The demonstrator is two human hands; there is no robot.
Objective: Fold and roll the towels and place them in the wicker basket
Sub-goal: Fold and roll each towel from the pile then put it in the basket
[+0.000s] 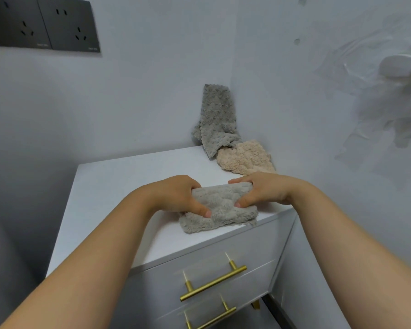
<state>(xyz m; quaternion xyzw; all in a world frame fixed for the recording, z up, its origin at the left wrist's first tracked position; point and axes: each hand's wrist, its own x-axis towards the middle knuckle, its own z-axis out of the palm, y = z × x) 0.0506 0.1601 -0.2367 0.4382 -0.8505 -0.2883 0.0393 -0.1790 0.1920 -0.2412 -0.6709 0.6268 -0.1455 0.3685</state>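
Note:
A grey fluffy towel (220, 208) lies partly rolled near the front edge of a white cabinet top (119, 186). My left hand (178, 194) grips its left end, fingers curled over the roll and thumb pressing on top. My right hand (261, 189) grips the right end the same way. A second grey towel (215, 117) leans up against the wall corner at the back. A beige towel (246, 160) lies crumpled beside it on the cabinet top. No wicker basket is in view.
The cabinet stands in a corner between two pale walls. Its drawers carry brass bar handles (212, 283). Dark wall sockets (43, 22) sit at the upper left. A white blurred object (401, 65) sticks out at the right edge.

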